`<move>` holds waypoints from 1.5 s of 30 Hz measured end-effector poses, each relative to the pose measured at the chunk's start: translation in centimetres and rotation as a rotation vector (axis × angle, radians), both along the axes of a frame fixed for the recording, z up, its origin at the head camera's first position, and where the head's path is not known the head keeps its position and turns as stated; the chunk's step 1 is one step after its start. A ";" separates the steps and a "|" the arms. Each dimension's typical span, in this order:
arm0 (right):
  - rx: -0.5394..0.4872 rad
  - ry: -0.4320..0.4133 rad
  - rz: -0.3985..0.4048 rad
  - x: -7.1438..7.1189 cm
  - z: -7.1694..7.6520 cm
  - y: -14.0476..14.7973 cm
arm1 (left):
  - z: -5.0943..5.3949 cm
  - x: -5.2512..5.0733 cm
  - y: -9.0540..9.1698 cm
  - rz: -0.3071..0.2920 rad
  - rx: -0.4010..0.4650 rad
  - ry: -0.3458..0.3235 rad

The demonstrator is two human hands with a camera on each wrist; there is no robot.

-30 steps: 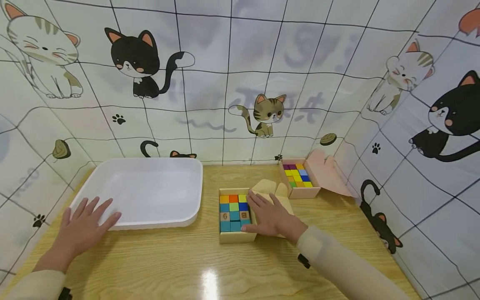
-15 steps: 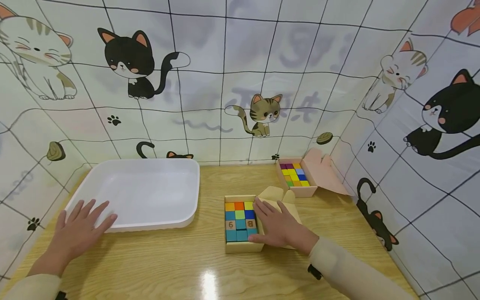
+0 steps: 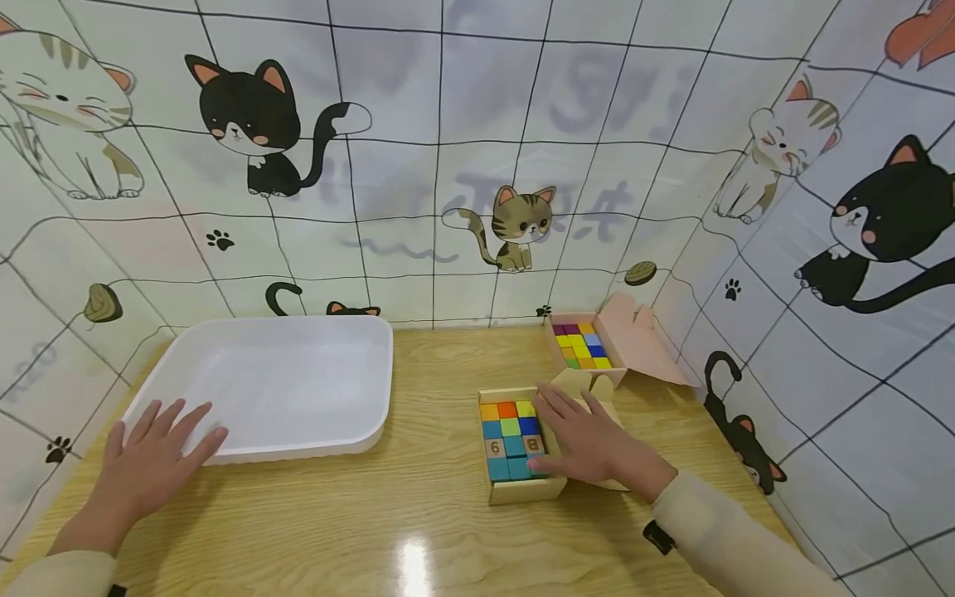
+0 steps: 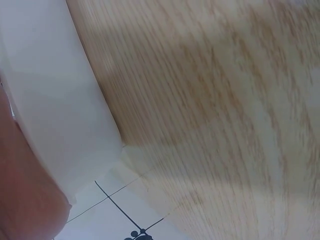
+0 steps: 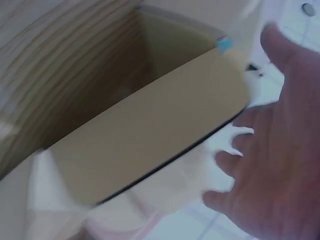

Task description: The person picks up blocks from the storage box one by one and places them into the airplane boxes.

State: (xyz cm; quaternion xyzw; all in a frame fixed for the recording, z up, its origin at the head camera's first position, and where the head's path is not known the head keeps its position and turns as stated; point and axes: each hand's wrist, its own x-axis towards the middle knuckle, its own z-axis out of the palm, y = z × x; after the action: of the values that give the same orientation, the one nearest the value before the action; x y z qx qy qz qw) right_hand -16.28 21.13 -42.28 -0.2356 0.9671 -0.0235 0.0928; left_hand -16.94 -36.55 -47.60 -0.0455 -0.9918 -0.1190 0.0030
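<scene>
My left hand (image 3: 152, 464) lies with spread fingers over the near left rim of a white plastic tray (image 3: 276, 381). In the left wrist view, part of that hand (image 4: 25, 185) shows beside the tray's outer wall (image 4: 55, 100). My right hand (image 3: 589, 439), fingers extended, rests along the right side of a cream cardboard box (image 3: 525, 492), partly covering its opened lid. Coloured blocks (image 3: 515, 448) fill the box in rows, some bearing characters. The right wrist view is blurred; there the right hand (image 5: 280, 160) appears beside a cardboard flap (image 5: 150, 125).
A pink box (image 3: 600, 376) of coloured blocks stands at the back right, its lid (image 3: 645, 344) folded open toward the side wall. Cat-print sheeting (image 3: 403, 182) rises behind and beside the wooden table (image 3: 321, 522). Bare wood lies between tray and cream box.
The cream box has slid right and slightly toward me, together with my right hand. My left hand stays at the tray. The head view has turned slightly right.
</scene>
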 end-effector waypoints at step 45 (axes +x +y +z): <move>-0.046 0.220 0.102 1.8 -4.2 7.4 | -0.6 0.1 0.1 0.017 -0.025 0.063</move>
State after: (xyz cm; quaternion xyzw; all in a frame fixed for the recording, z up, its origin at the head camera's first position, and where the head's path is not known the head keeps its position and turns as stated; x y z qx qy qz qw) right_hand -14.53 28.54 -46.43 -0.2877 0.9574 -0.0148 -0.0180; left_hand -16.79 -36.46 -48.22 -0.0410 -0.9930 -0.1052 0.0344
